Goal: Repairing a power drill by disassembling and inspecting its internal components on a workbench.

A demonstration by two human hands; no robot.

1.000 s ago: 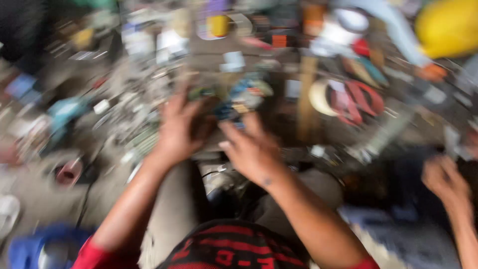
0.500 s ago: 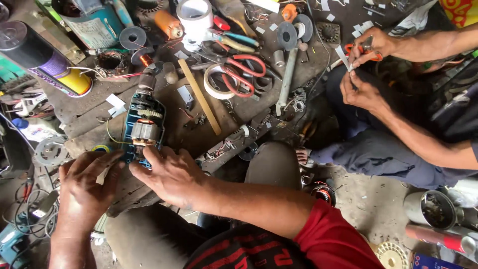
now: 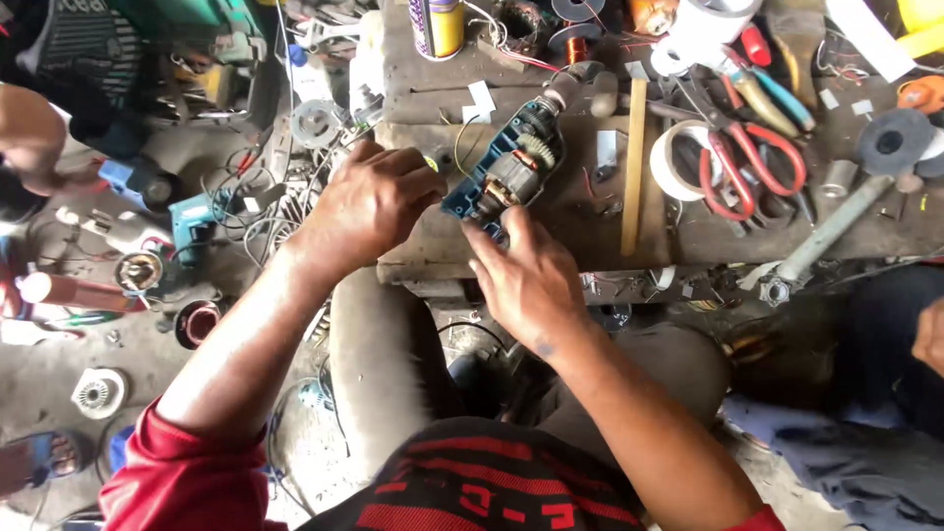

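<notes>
An opened blue power-tool body [image 3: 506, 169] with its motor and gears showing lies on a worn wooden workbench [image 3: 551, 231]. My left hand [image 3: 369, 202] is curled at the tool's left end, fingers closed on the blue housing. My right hand [image 3: 526, 280] rests at the tool's near end, fingertips touching the casing. Both forearms reach up from my red sleeves. What lies under my left palm is hidden.
On the bench lie red-handled scissors [image 3: 733, 162], a roll of white tape [image 3: 678, 162], a wooden stick [image 3: 634, 167], a grey metal tube [image 3: 826, 236], pliers, a yellow-and-purple spray can [image 3: 438, 28] and copper coils. Another person's hand [image 3: 929, 339] shows at right. Tool parts litter the floor at left.
The view has swung, so the bench and tool now sit higher and more central. My hands have closed in on the blue tool. The other person's hands have mostly left the picture.
</notes>
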